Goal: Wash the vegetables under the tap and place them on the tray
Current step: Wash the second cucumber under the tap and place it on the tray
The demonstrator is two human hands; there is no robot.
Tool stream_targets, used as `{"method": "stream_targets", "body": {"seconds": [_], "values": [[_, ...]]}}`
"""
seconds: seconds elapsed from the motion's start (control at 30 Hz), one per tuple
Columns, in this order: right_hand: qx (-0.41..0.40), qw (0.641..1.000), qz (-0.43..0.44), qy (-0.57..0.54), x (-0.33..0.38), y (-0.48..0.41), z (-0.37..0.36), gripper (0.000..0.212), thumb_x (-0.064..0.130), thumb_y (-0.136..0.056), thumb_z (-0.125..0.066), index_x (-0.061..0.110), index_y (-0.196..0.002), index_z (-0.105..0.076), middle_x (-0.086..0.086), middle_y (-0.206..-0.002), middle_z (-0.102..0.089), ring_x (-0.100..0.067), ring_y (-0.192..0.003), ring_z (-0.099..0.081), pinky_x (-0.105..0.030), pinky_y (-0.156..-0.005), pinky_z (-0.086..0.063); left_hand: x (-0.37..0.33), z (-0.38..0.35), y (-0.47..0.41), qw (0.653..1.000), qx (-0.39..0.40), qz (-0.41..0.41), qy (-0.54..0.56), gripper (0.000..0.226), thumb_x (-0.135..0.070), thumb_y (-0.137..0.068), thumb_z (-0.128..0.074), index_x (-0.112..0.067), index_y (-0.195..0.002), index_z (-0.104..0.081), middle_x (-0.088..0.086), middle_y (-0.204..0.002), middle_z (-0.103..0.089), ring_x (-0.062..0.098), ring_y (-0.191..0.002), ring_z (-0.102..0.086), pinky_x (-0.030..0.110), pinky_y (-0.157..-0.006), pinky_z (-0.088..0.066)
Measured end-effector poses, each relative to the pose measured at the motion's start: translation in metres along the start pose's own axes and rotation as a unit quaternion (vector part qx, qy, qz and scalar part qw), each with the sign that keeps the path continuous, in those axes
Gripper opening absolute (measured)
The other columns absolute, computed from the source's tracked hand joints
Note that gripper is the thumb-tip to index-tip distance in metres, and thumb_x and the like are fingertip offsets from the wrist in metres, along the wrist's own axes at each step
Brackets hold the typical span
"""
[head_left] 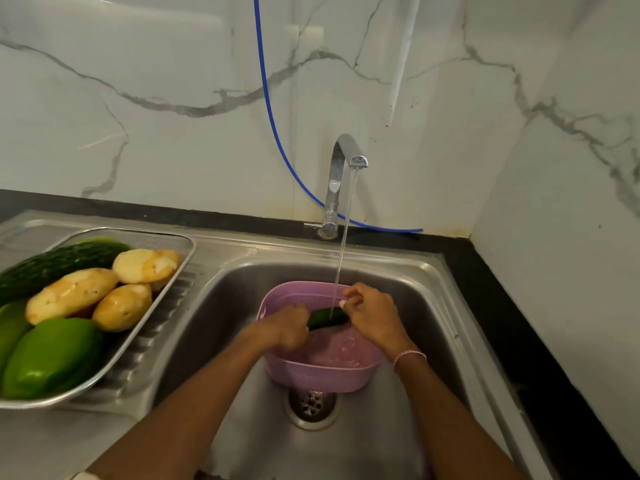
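Over the lilac perforated plastic basket [311,375] standing in the stainless steel sink [221,306], the left hand [289,329] curls round the left end of a small dark green cucumber [327,318], while the right hand [372,315] pinches its right end. A thin stream of water [343,247] from the curved chrome tap [341,168] lands on it between them. On the left, the steel mesh tray [152,239] holds peeled yellow potatoes [71,294], a long dark cucumber [59,263] and green peppers [52,356].
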State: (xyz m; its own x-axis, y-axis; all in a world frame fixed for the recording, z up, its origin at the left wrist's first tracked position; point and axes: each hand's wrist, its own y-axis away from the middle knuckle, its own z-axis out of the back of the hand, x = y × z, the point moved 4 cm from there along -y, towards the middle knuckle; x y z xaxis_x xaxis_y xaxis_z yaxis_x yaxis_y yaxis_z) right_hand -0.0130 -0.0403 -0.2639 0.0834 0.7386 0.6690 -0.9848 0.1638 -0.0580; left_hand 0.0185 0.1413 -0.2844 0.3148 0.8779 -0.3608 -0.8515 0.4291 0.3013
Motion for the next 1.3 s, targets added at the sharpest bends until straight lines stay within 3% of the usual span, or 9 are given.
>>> {"method": "stream_targets", "body": {"seconds": [0.17, 0.3, 0.43, 0.63, 0.77, 0.9, 1.03, 1.2, 1.3], "values": [[0.035, 0.996, 0.031, -0.08, 0.009, 0.001, -0.003, 0.03, 0.035, -0.093, -0.079, 0.02, -0.119, -0.075, -0.004, -0.112, -0.068, -0.02, -0.102, -0.068, -0.034, -0.094, -0.057, 0.002, 0.021, 0.006, 0.991, -0.027, -0.075, 0.105, 0.035, -0.027, -0.1, -0.063, -0.019, -0.133, -0.054, 0.003, -0.123, -0.066, 0.019, -0.111, -0.063, 0.035, -0.097, -0.051], [0.013, 0.95, -0.031, -0.311, 0.014, 0.007, 0.001, 0.023, 0.027, -0.082, -0.091, 0.016, -0.098, -0.078, -0.005, -0.093, -0.078, -0.017, -0.081, -0.076, -0.03, -0.063, -0.062, -0.005, 0.023, 0.009, 0.98, -0.06, -0.126, 0.139, 0.04, -0.049, -0.092, -0.07, -0.027, -0.125, -0.064, -0.003, -0.104, -0.074, 0.013, -0.095, -0.07, 0.04, -0.089, -0.058], [-0.025, 0.971, -0.017, -0.238, 0.025, 0.008, -0.005, 0.031, 0.041, -0.105, -0.061, 0.014, -0.094, -0.07, -0.004, -0.071, -0.069, -0.008, -0.044, -0.059, -0.027, -0.047, -0.05, -0.005, 0.027, 0.011, 0.987, -0.098, -0.107, 0.068, 0.066, -0.09, -0.077, -0.053, -0.027, -0.09, -0.069, -0.003, -0.072, -0.068, 0.01, -0.067, -0.066, 0.032, -0.066, -0.054], [-0.042, 0.963, -0.103, -0.246, 0.016, 0.001, -0.011, 0.057, 0.054, -0.111, -0.032, 0.011, -0.106, -0.07, -0.011, -0.073, -0.073, -0.014, -0.056, -0.065, -0.031, -0.063, -0.059, -0.027, 0.022, 0.012, 0.97, -0.173, -0.161, -0.061, 0.052, -0.045, -0.101, -0.057, -0.022, -0.146, -0.043, 0.002, -0.133, -0.064, 0.022, -0.114, -0.064, 0.042, -0.094, -0.053], [0.049, 0.96, -0.008, -0.275, 0.028, 0.004, -0.014, 0.031, 0.038, -0.113, -0.042, 0.016, -0.129, -0.056, -0.012, -0.091, -0.068, -0.017, -0.063, -0.065, -0.027, -0.051, -0.055, -0.015, 0.024, 0.001, 0.987, -0.1, -0.115, 0.057, 0.042, -0.046, -0.104, -0.05, -0.024, -0.139, -0.047, 0.002, -0.128, -0.068, 0.022, -0.113, -0.066, 0.045, -0.099, -0.052], [0.022, 0.986, 0.117, -0.114, 0.043, 0.011, -0.011, 0.021, 0.036, -0.113, -0.042, 0.024, -0.128, -0.048, 0.002, -0.109, -0.064, -0.013, -0.094, -0.064, -0.023, -0.075, -0.05, -0.011, 0.027, 0.003, 0.961, -0.019, -0.131, 0.242, 0.034, -0.043, -0.105, -0.051, -0.028, -0.135, -0.054, -0.005, -0.12, -0.071, 0.013, -0.112, -0.067, 0.044, -0.105, -0.052], [-0.056, 0.997, 0.036, 0.041, 0.04, 0.01, 0.001, 0.029, 0.042, -0.111, -0.035, 0.023, -0.104, -0.055, -0.005, -0.093, -0.066, -0.024, -0.087, -0.063, -0.037, -0.076, -0.047, -0.016, 0.03, 0.009, 0.972, -0.065, -0.208, 0.081, 0.041, -0.033, -0.103, -0.059, -0.029, -0.141, -0.047, -0.003, -0.126, -0.067, 0.016, -0.114, -0.063, 0.044, -0.104, -0.05], [-0.057, 0.977, -0.161, -0.125, 0.026, 0.001, 0.006, 0.032, 0.037, -0.102, -0.041, 0.018, -0.092, -0.065, -0.01, -0.1, -0.068, -0.03, -0.092, -0.064, -0.041, -0.084, -0.05, -0.023, 0.028, 0.012, 0.954, -0.177, -0.237, -0.055, 0.058, -0.048, -0.099, -0.058, -0.041, -0.151, -0.033, -0.009, -0.135, -0.063, 0.014, -0.119, -0.061, 0.042, -0.099, -0.052], [-0.033, 0.974, -0.134, -0.181, 0.028, 0.0, -0.002, 0.043, 0.051, -0.104, -0.036, 0.021, -0.091, -0.064, -0.01, -0.093, -0.072, -0.027, -0.086, -0.07, -0.046, -0.086, -0.06, -0.021, 0.033, 0.009, 0.967, -0.16, -0.195, -0.036, 0.042, -0.05, -0.101, -0.052, -0.033, -0.138, -0.043, -0.006, -0.124, -0.066, 0.017, -0.11, -0.064, 0.041, -0.094, -0.052]]}}
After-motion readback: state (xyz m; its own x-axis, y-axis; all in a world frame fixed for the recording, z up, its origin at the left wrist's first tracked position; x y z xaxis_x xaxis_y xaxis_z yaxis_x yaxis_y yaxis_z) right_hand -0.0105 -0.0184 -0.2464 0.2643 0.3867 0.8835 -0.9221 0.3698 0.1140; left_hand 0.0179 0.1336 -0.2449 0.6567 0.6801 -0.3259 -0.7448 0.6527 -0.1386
